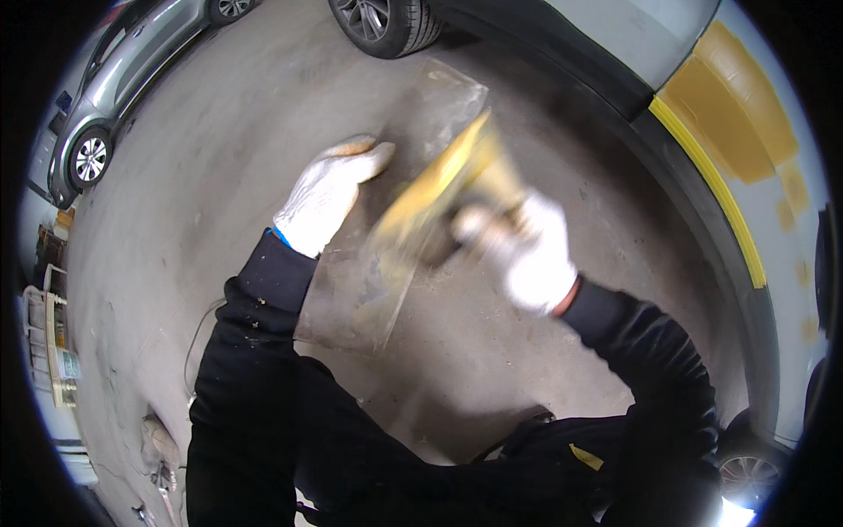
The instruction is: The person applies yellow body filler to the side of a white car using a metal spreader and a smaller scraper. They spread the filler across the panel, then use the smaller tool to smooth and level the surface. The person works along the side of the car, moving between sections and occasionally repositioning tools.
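Note:
My left hand (329, 195), in a white work glove, holds a long, thin, see-through smeared sheet (347, 303) by its left side. The thumb points toward the sheet's middle, and the other fingers are partly hidden. In a white glove too, my right hand (531, 250) grips a spreader (493, 171) at the right of the sheet. Motion blurs this hand and its tool. A yellow streak of what looks like filler paste (439, 176) runs along the spreader's edge, against or just above the sheet; I cannot tell whether they touch.
To the right stands a car body panel (803, 263) with tan filler patches (724, 105) and yellow tape (711, 193) along its lower edge. A car wheel (386, 25) is ahead. Another grey car (145, 57) stands far left, above a rack (53, 338). Concrete floor (193, 193) lies below.

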A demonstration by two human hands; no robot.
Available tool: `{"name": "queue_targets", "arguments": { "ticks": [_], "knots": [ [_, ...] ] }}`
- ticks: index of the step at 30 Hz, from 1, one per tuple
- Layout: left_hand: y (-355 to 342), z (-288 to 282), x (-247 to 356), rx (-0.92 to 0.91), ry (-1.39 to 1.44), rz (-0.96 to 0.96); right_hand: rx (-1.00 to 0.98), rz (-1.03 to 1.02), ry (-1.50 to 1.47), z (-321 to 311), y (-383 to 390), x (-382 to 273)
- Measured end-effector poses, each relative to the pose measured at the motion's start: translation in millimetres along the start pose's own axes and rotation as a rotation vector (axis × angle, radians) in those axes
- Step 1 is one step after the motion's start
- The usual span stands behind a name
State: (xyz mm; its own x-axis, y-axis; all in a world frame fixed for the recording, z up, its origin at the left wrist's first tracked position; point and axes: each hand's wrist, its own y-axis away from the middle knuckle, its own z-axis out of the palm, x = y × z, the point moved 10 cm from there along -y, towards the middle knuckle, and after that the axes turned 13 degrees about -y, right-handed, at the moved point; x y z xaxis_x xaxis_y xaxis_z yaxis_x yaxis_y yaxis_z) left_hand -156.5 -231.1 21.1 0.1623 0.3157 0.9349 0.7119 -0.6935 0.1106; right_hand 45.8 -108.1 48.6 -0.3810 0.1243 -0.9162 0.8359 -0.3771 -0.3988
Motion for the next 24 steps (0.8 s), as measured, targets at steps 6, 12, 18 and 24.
{"name": "queue_targets", "arguments": {
  "ticks": [6, 12, 18, 24],
  "knots": [
    [4.4, 0.6, 24.0, -0.012, -0.064, 0.231, 0.165, -0.033, -0.049, -34.2, -21.5, -6.2],
    [-6.2, -12.6, -12.9, 0.034, 0.050, -0.156, -0.313, 0.212, 0.036, 69.8, 45.3, -0.2],
    [-3.2, -18.5, 4.4, 0.076, 0.324, 0.044, 0.180, -0.005, -0.367, -30.2, -26.8, -26.4],
    [1.8, -2.2, 14.4, 0.064, 0.306, 0.060, 0.296, -0.040, -0.338, -83.8, -60.0, -29.1]
  ]
}}
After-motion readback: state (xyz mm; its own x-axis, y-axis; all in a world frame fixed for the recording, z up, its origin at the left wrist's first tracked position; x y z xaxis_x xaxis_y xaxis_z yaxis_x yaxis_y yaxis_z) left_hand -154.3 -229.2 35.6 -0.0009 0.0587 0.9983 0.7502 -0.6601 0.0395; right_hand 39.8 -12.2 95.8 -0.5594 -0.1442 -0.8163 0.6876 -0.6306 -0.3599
